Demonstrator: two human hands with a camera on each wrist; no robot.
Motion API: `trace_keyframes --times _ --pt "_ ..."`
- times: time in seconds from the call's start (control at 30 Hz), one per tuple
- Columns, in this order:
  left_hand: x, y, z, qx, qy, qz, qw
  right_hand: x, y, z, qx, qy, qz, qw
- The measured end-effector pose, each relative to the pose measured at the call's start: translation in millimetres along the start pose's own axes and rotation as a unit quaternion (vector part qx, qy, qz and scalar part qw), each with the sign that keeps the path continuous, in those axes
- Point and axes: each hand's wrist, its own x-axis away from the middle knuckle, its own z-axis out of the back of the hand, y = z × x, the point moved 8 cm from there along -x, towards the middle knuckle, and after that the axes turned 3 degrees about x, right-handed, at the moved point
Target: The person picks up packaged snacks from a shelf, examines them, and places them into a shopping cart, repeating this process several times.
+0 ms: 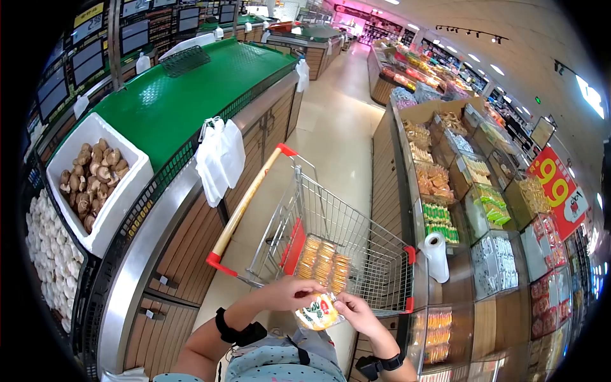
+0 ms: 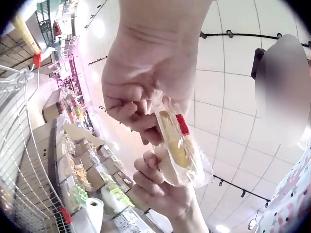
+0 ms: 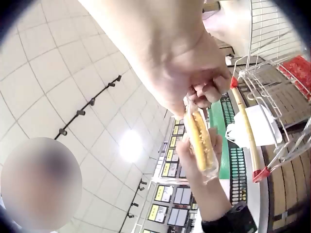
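Low in the head view, a clear-wrapped packaged pastry (image 1: 316, 314) with a printed label is held in front of the body. My left hand (image 1: 296, 294) pinches its left edge between thumb and fingers. At the opposite edge, my right hand (image 1: 358, 314) pinches the wrapper. Both wrist views show the wrapped pastry (image 2: 176, 145) (image 3: 200, 141) edge-on, a yellow filling or layer visible through the plastic. Just beyond the hands stands a wire shopping cart (image 1: 375, 254) containing a multi-row pack of golden biscuits (image 1: 323, 262).
Left of the cart runs a green-topped counter (image 1: 210, 79) with a foam box (image 1: 130, 184) of mushrooms and hanging white plastic bags (image 1: 219, 159). On the right are bins of packaged snacks (image 1: 436, 181) and a plastic bag roll (image 1: 435, 254). An aisle floor (image 1: 334, 95) stretches ahead.
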Motion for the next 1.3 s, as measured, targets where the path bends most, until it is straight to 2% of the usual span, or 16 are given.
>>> trace_keyframes --times 0.03,0.1,0.17,0.23,0.27,0.37,0.4,0.43,0.5,0.57,0.6,0.7,0.83,0.9,1.03,1.3 --pt "-2 1 0 0.011 0.012 -0.026 1.000 4 3 -1 -0.041 0.014 -0.010 0.999" --pt "-5 -3 5 0.117 0.057 0.017 0.991 9 9 0 -0.139 0.055 -0.005 0.989" --pt "-7 -3 8 0.229 0.104 0.036 0.967 18 12 2 -0.225 0.118 -0.029 0.967" --pt "-10 -2 12 0.343 0.151 0.024 0.927 25 15 9 -0.283 0.201 -0.006 0.938" --pt "-11 -4 4 0.360 0.147 0.010 0.921 29 16 13 -0.307 0.232 0.004 0.923" --pt "-17 -10 -23 0.209 0.059 -0.005 0.976 38 16 20 -0.357 0.273 0.020 0.893" --pt "-16 -2 -19 0.144 0.097 -0.022 0.985 40 15 21 -0.370 0.277 0.030 0.886" --pt "-14 -2 -17 0.146 0.112 0.023 0.983 40 13 22 -0.382 0.279 0.041 0.880" --pt "-9 -3 -9 0.149 0.144 0.115 0.972 39 9 16 -0.355 0.243 0.029 0.902" --pt "-9 10 -2 0.122 0.154 0.076 0.978 38 8 6 -0.325 0.185 0.031 0.927" --pt "-9 16 4 0.108 0.162 0.056 0.979 37 2 -1 -0.305 0.156 -0.014 0.940" --pt "-14 27 10 0.046 0.091 0.040 0.994 37 2 -15 -0.335 0.054 0.015 0.941" --pt "-22 41 16 0.095 0.014 0.070 0.993 37 -7 -11 -0.294 0.108 0.021 0.949" --pt "-30 55 12 0.142 -0.046 0.071 0.986 40 -5 -9 -0.336 0.115 0.064 0.933" --pt "-56 73 -5 0.091 -0.125 0.068 0.986 54 -5 4 -0.373 0.164 0.084 0.909" --pt "-97 76 -51 0.144 -0.222 0.071 0.962 85 -7 33 -0.334 0.299 0.100 0.888"
